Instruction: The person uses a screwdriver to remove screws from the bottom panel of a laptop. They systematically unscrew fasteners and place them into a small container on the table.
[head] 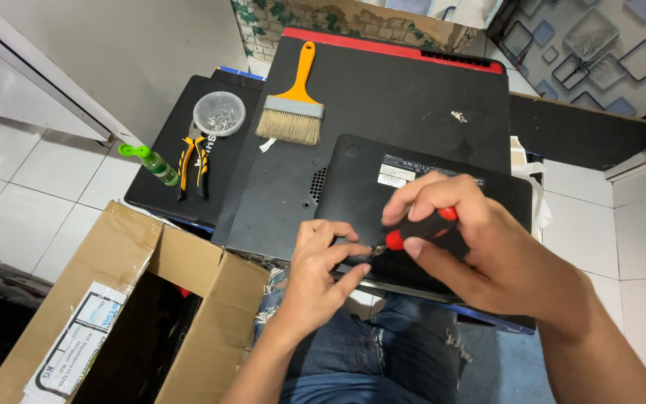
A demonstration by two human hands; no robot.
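The right hand grips a red-black screwdriver at the near edge of the small black laptop; the left hand, fingers loosely open, presses beside the tip.

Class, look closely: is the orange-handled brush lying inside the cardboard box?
No. The brush lies flat on the black laptop base at the far end of the work surface, well apart from the open cardboard box.
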